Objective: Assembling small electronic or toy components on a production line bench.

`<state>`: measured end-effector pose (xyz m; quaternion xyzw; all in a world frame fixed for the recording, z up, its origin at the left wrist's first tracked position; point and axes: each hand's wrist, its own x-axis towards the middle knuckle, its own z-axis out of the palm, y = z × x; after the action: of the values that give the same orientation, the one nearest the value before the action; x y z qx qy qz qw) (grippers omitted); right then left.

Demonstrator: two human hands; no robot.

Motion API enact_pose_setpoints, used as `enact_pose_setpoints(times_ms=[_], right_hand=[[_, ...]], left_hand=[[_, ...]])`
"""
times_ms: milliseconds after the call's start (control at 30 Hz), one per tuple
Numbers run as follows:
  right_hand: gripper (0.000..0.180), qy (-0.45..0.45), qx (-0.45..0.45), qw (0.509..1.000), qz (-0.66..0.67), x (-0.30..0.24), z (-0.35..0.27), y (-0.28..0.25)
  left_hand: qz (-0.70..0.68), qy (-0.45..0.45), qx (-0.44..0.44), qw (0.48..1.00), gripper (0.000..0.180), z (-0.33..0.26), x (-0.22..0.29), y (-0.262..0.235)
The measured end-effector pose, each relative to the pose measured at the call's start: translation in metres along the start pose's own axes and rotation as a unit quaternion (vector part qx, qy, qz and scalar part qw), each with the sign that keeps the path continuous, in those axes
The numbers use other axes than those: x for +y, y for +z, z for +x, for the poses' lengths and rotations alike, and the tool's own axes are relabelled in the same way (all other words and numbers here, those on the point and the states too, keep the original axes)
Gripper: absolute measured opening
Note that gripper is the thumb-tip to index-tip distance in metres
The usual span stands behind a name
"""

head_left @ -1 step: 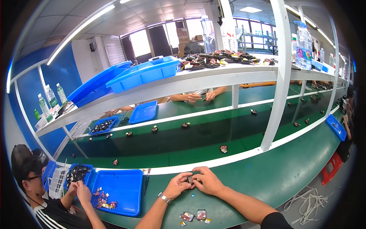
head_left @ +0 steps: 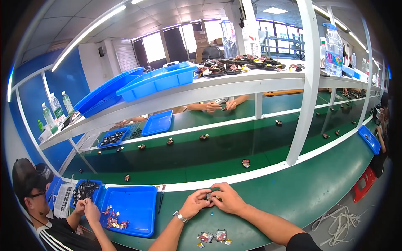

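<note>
My left hand (head_left: 194, 204) and my right hand (head_left: 228, 199) meet on the green worktable (head_left: 293, 196), just in front of its white strip. Together their fingertips pinch a small dark part (head_left: 209, 195), mostly hidden by the fingers. A metal watch (head_left: 180, 216) sits on my left wrist. Close to me, below the hands, lie two small clear packets with reddish pieces (head_left: 205, 237) (head_left: 220, 234) and a tiny yellow bit (head_left: 228, 242).
A blue tray (head_left: 134, 209) with small parts lies to the left, and a person (head_left: 39, 205) works beside it. Small parts ride the green conveyor (head_left: 246, 163). A white post (head_left: 307, 83) holds a shelf with blue bins (head_left: 157, 81). On the floor at right are a red stool (head_left: 363, 184) and white cables (head_left: 339, 224).
</note>
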<state>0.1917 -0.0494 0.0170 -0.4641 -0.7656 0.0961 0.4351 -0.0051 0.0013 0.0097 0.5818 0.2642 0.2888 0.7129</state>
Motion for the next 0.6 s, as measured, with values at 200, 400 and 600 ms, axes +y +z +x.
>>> enact_pose_setpoints(times_ms=[200, 400, 600], right_hand=[[0.011, -0.015, -0.032, 0.999, 0.02, 0.003, 0.001, -0.005], [0.016, -0.051, -0.079, 0.995, 0.043, -0.001, 0.002, -0.012], [0.013, -0.022, -0.021, 0.999, 0.015, -0.002, -0.002, -0.003]], left_hand=[[-0.015, -0.02, 0.019, 1.0, 0.036, 0.0, 0.002, 0.004], [0.007, -0.016, 0.019, 1.0, 0.034, 0.0, -0.002, 0.004], [-0.022, -0.004, 0.022, 1.0, 0.033, 0.0, -0.003, 0.004]])
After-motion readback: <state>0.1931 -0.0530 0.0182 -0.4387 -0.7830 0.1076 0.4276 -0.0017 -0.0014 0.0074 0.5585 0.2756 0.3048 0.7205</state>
